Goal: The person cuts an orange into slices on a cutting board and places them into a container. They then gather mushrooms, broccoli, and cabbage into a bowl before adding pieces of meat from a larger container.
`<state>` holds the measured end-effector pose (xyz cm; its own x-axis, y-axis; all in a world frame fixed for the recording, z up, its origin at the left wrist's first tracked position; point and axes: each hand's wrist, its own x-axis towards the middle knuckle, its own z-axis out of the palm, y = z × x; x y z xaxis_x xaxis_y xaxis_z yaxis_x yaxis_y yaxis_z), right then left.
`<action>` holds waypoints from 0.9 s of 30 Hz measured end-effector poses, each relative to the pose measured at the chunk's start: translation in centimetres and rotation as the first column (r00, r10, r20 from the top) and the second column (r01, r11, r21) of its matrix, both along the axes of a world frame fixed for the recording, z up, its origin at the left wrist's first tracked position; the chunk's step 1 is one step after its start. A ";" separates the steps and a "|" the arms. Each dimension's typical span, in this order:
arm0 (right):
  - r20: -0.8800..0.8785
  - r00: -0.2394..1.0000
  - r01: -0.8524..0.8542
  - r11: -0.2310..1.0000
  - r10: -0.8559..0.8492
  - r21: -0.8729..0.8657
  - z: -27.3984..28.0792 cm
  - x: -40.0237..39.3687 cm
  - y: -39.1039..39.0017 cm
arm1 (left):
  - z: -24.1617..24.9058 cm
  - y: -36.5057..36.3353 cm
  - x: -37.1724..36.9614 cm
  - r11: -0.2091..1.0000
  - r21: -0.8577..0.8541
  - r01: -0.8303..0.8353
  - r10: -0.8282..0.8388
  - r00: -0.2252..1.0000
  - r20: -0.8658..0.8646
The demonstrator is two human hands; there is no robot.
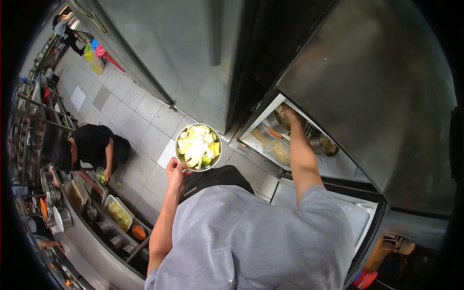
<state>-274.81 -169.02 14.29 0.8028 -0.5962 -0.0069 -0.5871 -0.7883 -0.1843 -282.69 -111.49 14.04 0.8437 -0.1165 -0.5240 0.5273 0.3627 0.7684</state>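
My left hand (176, 171) grips the rim of a round metal bowl (219, 155), held out in front of my waist. In it lie pale green and yellow chopped leaves (197, 146) that look like cabbage, washed out by glare on top. On the other side, my right arm reaches into an open fridge compartment. There my right hand (289, 113) is at a metal pot (276, 124), its fingers dipping inside and hidden from me. Nearby sit a clear bag of pale food (279, 152) and another metal container (323, 144).
A large steel fridge door (372, 96) stands open at the right, and a tall steel cabinet (169, 48) rises ahead. At the left, a co-worker in black (94, 145) leans over a counter with food trays (118, 213). Tiled floor (137, 121) lies between.
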 end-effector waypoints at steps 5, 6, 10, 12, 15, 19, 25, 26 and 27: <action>-0.056 0.998 0.009 0.997 -0.014 -0.081 -0.3 1.7 2.5 | 0.2 0.1 0.3 1.000 -0.010 0.022 -0.022 0.999 0.024; -0.057 0.998 0.012 0.996 -0.018 -0.091 -0.4 1.8 2.7 | 0.1 0.0 0.5 1.000 -0.013 0.027 -0.027 0.999 0.030; -0.049 0.999 0.007 0.995 -0.012 -0.098 -0.6 0.7 3.1 | -0.6 0.2 1.0 0.998 -0.012 0.060 -0.059 0.996 0.061; -0.047 0.999 -0.014 0.996 0.010 -0.090 -0.7 -0.8 3.4 | -0.8 0.4 1.3 0.997 -0.015 0.081 -0.080 0.994 0.070; -0.048 0.996 -0.073 0.995 0.070 -0.061 -0.5 -3.5 4.3 | -0.9 0.5 1.8 0.994 -0.043 0.101 -0.097 0.991 0.092; -0.046 0.990 -0.137 0.989 0.135 -0.046 0.1 -4.9 6.9 | -0.5 0.9 2.3 0.987 -0.048 0.156 -0.151 0.984 0.091; 0.031 0.995 -0.090 0.994 0.091 -0.057 1.2 -5.7 9.7 | -1.2 2.5 4.7 0.937 -0.098 0.335 -0.320 0.937 0.139; 0.068 0.995 -0.063 0.996 0.067 -0.061 1.4 -5.8 10.0 | -1.2 2.8 5.3 0.925 -0.097 0.366 -0.351 0.926 0.141; 0.125 0.992 -0.015 0.998 0.023 -0.063 1.1 -5.9 9.9 | -1.1 2.9 6.0 0.910 -0.094 0.404 -0.389 0.910 0.144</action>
<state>-280.74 -159.14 15.38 0.8062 -0.5770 0.1310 -0.5470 -0.8112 -0.2065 -276.67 -108.60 12.90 0.7702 -0.5093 -0.3840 0.5539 0.2355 0.7986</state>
